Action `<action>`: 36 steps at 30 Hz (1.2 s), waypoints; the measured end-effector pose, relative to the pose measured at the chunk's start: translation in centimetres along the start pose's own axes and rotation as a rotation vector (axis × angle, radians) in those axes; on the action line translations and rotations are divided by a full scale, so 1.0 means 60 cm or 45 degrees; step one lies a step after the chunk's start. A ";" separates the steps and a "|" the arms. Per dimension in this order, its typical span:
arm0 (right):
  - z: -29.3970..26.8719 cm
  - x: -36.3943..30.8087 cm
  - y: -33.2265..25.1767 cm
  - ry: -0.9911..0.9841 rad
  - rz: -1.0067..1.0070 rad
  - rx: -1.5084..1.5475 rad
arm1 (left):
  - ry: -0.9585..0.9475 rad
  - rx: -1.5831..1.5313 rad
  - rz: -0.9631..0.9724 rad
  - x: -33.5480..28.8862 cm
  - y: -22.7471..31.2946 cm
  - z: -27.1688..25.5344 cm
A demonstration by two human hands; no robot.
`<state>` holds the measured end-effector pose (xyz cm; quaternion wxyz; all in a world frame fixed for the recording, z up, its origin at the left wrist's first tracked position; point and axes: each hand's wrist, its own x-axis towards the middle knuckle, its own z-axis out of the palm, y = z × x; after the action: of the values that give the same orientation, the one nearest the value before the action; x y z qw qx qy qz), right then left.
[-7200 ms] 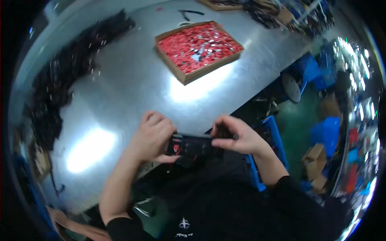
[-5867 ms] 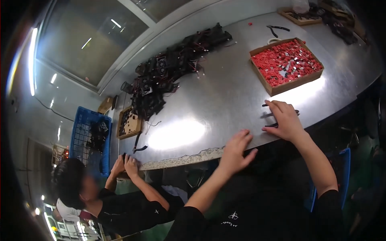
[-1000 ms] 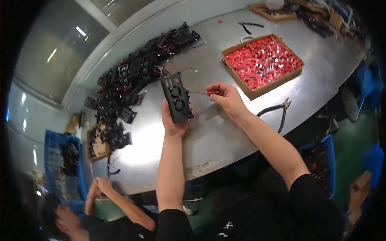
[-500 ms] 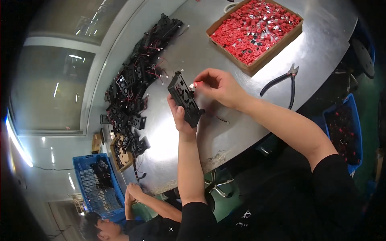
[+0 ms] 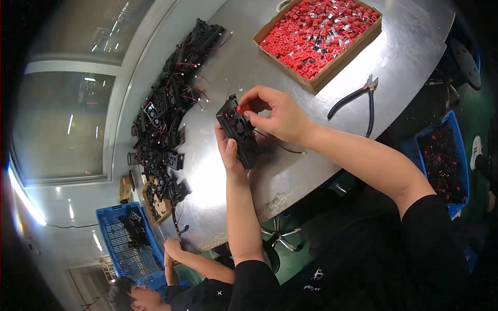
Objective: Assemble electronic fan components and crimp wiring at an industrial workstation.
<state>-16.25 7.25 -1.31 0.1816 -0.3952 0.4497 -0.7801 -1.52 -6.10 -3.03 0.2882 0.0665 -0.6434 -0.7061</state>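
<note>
My left hand (image 5: 228,149) is closed around a long black plastic housing (image 5: 241,136), which is held tilted above the metal table. Round openings and thin wires show on the housing, and one wire with a pale connector hangs off its right side. Between thumb and forefinger of my right hand (image 5: 270,114) is a small red plastic part (image 5: 240,109). It is at the upper end of the housing; whether it is seated there or only touching, I cannot tell, since my fingers hide part of it.
An open cardboard box (image 5: 332,66) of red parts stands at the back. Cutting pliers (image 5: 358,101) lie to the right. Black fan housings (image 5: 161,111) with wires are piled at left. Blue crates (image 5: 101,220) (image 5: 463,155) stand on both sides. A co-worker's hands (image 5: 171,249) are at lower left.
My right hand has brought the red part left and against the upper end of the black housing. The housing is turned slightly in my left hand. The whole view has shifted a little.
</note>
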 end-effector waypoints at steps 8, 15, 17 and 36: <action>0.001 -0.003 0.003 0.025 0.039 -0.156 | -0.003 0.121 0.030 0.000 -0.013 -0.009; -0.004 -0.004 0.007 0.018 -0.014 -0.126 | -0.034 0.122 -0.035 0.002 -0.001 -0.006; -0.005 -0.003 0.011 0.004 -0.019 -0.113 | 0.016 0.142 -0.064 0.000 0.003 -0.004; -0.008 -0.003 0.014 -0.031 -0.232 -0.309 | 0.022 -0.085 -0.355 -0.024 0.025 -0.005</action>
<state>-16.56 7.17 -2.23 0.0665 -0.4627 0.5009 -0.7284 0.27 -5.68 -2.06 0.1951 0.1516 -0.6015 -0.7597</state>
